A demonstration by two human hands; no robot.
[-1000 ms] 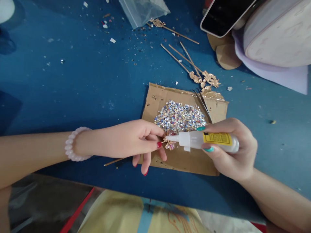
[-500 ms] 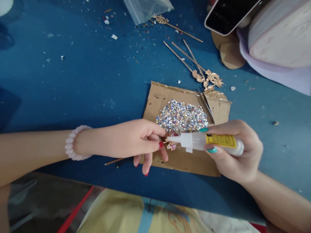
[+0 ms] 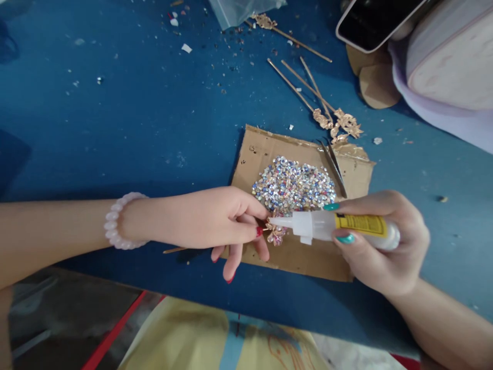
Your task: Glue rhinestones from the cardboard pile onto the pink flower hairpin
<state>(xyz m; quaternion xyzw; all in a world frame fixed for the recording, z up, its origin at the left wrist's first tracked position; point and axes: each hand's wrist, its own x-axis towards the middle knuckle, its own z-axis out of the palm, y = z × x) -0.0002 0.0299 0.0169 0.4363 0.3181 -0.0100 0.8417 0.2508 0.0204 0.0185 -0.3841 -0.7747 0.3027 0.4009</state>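
Between thumb and forefinger, my left hand [image 3: 234,221] pinches a gold hairpin [image 3: 275,235] whose ornamented end carries pink stones. Its stick runs back under the hand and shows again at the lower left. My right hand [image 3: 389,241] is wrapped around a clear glue bottle [image 3: 325,225] with a yellow label and white nozzle. The bottle lies nearly level, its tip at the hairpin's ornament; whether they touch I cannot tell. Just beyond the hands, a pile of small rhinestones [image 3: 295,182] covers part of a cardboard sheet [image 3: 308,262].
Tweezers [image 3: 334,167] rest on the cardboard's right side. Several gold hairpins [image 3: 346,123] lie behind it, another [image 3: 300,42] beside a clear plastic bag [image 3: 242,10]. At the upper right are a phone [image 3: 379,23] and a pale rounded case [image 3: 454,56]. Scraps dot the blue table [image 3: 134,128].
The table's contents appear shifted slightly right and up in view. The nozzle tip has moved slightly right along the hairpin's ornament. Both hands keep their hold.
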